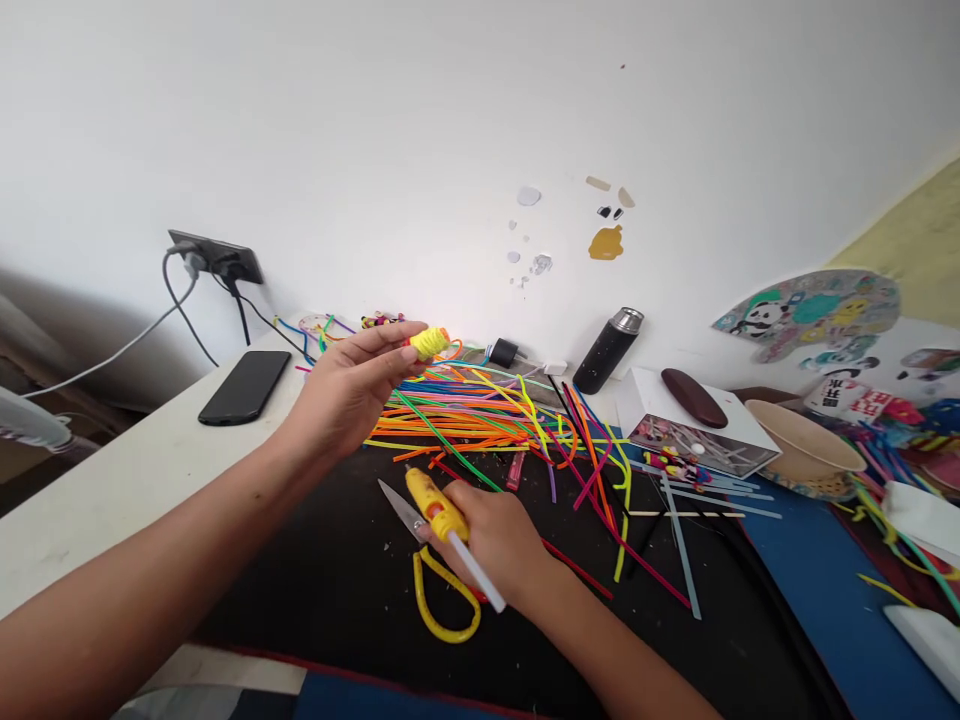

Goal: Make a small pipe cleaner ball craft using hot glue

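Note:
Between the thumb and fingers of my left hand (364,385) is a small yellow coil of wound pipe cleaner (430,343), with a bit of orange at its end. My right hand (499,540) grips a yellow hot glue gun (431,500), its nozzle pointing up and to the left and a whitish glue stick (478,572) jutting from its back. Beneath that hand lie scissors with yellow handles (448,625), partly hidden by the hand and the glue gun. Many loose pipe cleaners (465,425) in orange, yellow, pink and green are spread just beyond both hands.
A black phone (245,387) lies on the white table at left. Behind the pipe cleaners stands a black thermos (607,350). Right of it are a white box (690,425) with a brown case (694,397) on top, and a beige bowl (806,437). Plugged cables hang from a wall socket (217,258).

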Action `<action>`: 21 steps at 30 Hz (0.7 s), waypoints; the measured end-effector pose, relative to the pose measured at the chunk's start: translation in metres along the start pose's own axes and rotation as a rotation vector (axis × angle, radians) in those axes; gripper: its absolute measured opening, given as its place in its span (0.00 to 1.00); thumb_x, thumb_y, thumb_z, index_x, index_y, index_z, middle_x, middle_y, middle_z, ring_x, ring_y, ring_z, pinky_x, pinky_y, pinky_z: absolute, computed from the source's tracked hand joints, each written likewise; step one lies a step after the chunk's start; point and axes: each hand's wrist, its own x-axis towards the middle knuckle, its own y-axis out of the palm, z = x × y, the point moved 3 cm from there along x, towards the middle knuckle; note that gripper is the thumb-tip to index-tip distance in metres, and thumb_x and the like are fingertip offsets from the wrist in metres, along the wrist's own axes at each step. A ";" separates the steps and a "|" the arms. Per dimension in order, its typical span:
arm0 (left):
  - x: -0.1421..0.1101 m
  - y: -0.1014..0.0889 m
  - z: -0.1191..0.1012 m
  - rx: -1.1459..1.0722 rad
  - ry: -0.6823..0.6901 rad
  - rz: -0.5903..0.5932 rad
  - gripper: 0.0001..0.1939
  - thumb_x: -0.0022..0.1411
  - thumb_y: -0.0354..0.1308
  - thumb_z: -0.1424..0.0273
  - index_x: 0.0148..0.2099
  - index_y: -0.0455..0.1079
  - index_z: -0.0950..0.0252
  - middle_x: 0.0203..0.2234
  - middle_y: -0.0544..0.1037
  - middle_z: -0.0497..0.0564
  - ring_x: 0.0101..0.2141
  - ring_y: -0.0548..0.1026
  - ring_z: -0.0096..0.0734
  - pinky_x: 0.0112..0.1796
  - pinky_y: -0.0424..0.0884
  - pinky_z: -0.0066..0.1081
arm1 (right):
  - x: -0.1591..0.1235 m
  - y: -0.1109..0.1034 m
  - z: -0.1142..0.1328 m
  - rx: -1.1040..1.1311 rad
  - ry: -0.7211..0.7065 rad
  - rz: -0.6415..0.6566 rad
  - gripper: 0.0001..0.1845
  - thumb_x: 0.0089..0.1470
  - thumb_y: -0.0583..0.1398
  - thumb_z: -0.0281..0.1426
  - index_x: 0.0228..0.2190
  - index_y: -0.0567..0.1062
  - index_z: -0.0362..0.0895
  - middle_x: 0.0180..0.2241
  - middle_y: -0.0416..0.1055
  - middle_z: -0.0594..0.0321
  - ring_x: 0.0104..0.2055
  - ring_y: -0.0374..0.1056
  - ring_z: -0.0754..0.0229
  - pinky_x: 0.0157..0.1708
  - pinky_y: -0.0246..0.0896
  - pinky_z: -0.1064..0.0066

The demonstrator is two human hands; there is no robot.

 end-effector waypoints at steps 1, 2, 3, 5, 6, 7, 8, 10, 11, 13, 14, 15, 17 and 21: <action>0.002 0.003 0.000 -0.016 -0.017 0.013 0.15 0.51 0.78 0.68 0.42 0.86 0.66 0.45 0.87 0.58 0.48 0.83 0.47 0.52 0.78 0.39 | 0.002 0.002 0.004 -0.066 -0.016 0.031 0.14 0.64 0.63 0.46 0.38 0.73 0.48 0.34 0.81 0.60 0.32 0.76 0.53 0.29 0.51 0.68; 0.004 0.006 0.000 -0.031 -0.033 0.034 0.16 0.50 0.79 0.69 0.43 0.86 0.66 0.45 0.87 0.59 0.48 0.84 0.46 0.53 0.77 0.40 | 0.005 0.004 0.008 -0.120 -0.026 0.059 0.14 0.65 0.62 0.45 0.38 0.73 0.47 0.34 0.81 0.60 0.33 0.77 0.53 0.29 0.51 0.68; 0.007 0.009 0.001 -0.049 -0.042 0.058 0.17 0.51 0.78 0.70 0.44 0.85 0.67 0.46 0.87 0.59 0.48 0.84 0.46 0.55 0.77 0.40 | 0.008 0.006 0.012 -0.163 -0.033 0.084 0.13 0.65 0.62 0.44 0.38 0.73 0.47 0.34 0.81 0.59 0.33 0.77 0.53 0.29 0.50 0.68; 0.011 0.014 0.000 -0.105 -0.036 0.081 0.16 0.51 0.77 0.71 0.44 0.85 0.67 0.46 0.87 0.60 0.47 0.84 0.45 0.56 0.77 0.41 | 0.015 0.008 0.021 -0.224 -0.045 0.114 0.12 0.65 0.62 0.42 0.39 0.73 0.46 0.35 0.82 0.59 0.34 0.77 0.52 0.28 0.51 0.68; 0.013 0.016 0.000 -0.126 -0.045 0.100 0.16 0.52 0.76 0.72 0.45 0.85 0.67 0.46 0.87 0.60 0.47 0.84 0.44 0.56 0.77 0.42 | 0.020 0.010 0.026 -0.244 -0.053 0.123 0.11 0.64 0.62 0.41 0.40 0.73 0.46 0.36 0.82 0.58 0.34 0.78 0.52 0.28 0.52 0.67; 0.015 0.018 0.000 -0.152 -0.048 0.104 0.15 0.53 0.76 0.73 0.45 0.85 0.67 0.46 0.87 0.60 0.47 0.84 0.44 0.56 0.77 0.42 | 0.024 0.011 0.031 -0.257 -0.062 0.128 0.11 0.64 0.62 0.41 0.41 0.73 0.46 0.37 0.82 0.58 0.35 0.78 0.51 0.28 0.53 0.67; 0.016 0.019 0.000 -0.178 -0.057 0.109 0.14 0.54 0.75 0.73 0.45 0.84 0.67 0.46 0.86 0.59 0.47 0.84 0.43 0.56 0.77 0.42 | 0.029 0.013 0.036 -0.264 -0.072 0.134 0.12 0.64 0.62 0.40 0.42 0.73 0.45 0.39 0.82 0.57 0.36 0.78 0.50 0.29 0.54 0.67; 0.015 0.020 0.000 -0.215 -0.084 0.124 0.14 0.55 0.74 0.75 0.45 0.84 0.68 0.46 0.86 0.58 0.47 0.84 0.42 0.56 0.78 0.41 | 0.039 0.017 0.046 -0.266 -0.095 0.153 0.15 0.65 0.60 0.42 0.45 0.74 0.45 0.42 0.82 0.56 0.38 0.79 0.49 0.30 0.58 0.66; 0.014 0.020 0.001 -0.226 -0.099 0.134 0.14 0.55 0.74 0.76 0.45 0.84 0.67 0.45 0.86 0.58 0.47 0.84 0.41 0.56 0.78 0.41 | 0.043 0.020 0.050 -0.269 -0.101 0.173 0.16 0.66 0.59 0.43 0.46 0.74 0.45 0.42 0.82 0.56 0.39 0.79 0.48 0.31 0.60 0.65; 0.011 0.021 0.002 -0.234 -0.125 0.158 0.15 0.55 0.73 0.77 0.46 0.84 0.67 0.44 0.86 0.57 0.47 0.84 0.41 0.57 0.78 0.41 | 0.050 0.025 0.056 -0.281 -0.116 0.213 0.18 0.67 0.59 0.45 0.48 0.74 0.44 0.44 0.82 0.55 0.39 0.80 0.47 0.32 0.64 0.64; 0.009 0.021 0.002 -0.235 -0.135 0.168 0.15 0.55 0.73 0.77 0.46 0.84 0.67 0.44 0.86 0.57 0.47 0.84 0.41 0.57 0.78 0.41 | 0.053 0.028 0.059 -0.293 -0.131 0.220 0.19 0.66 0.60 0.46 0.48 0.74 0.44 0.43 0.82 0.55 0.40 0.80 0.46 0.32 0.66 0.63; 0.007 0.022 0.002 -0.236 -0.141 0.175 0.15 0.55 0.73 0.77 0.46 0.84 0.67 0.44 0.86 0.56 0.47 0.84 0.41 0.57 0.78 0.41 | 0.056 0.030 0.062 -0.305 -0.143 0.227 0.20 0.66 0.61 0.45 0.48 0.74 0.43 0.44 0.81 0.55 0.41 0.80 0.46 0.33 0.67 0.63; 0.004 0.023 0.002 -0.243 -0.157 0.182 0.14 0.55 0.73 0.78 0.45 0.84 0.66 0.44 0.86 0.56 0.46 0.84 0.40 0.56 0.79 0.41 | 0.059 0.033 0.066 -0.322 -0.156 0.238 0.20 0.66 0.61 0.46 0.49 0.74 0.43 0.43 0.81 0.56 0.41 0.79 0.46 0.33 0.68 0.62; 0.000 0.026 0.001 -0.266 -0.189 0.198 0.14 0.55 0.72 0.79 0.46 0.84 0.67 0.44 0.86 0.55 0.43 0.83 0.36 0.54 0.80 0.37 | 0.059 0.029 0.068 -0.315 -0.210 0.250 0.24 0.66 0.63 0.50 0.49 0.76 0.43 0.44 0.80 0.55 0.47 0.77 0.46 0.40 0.70 0.61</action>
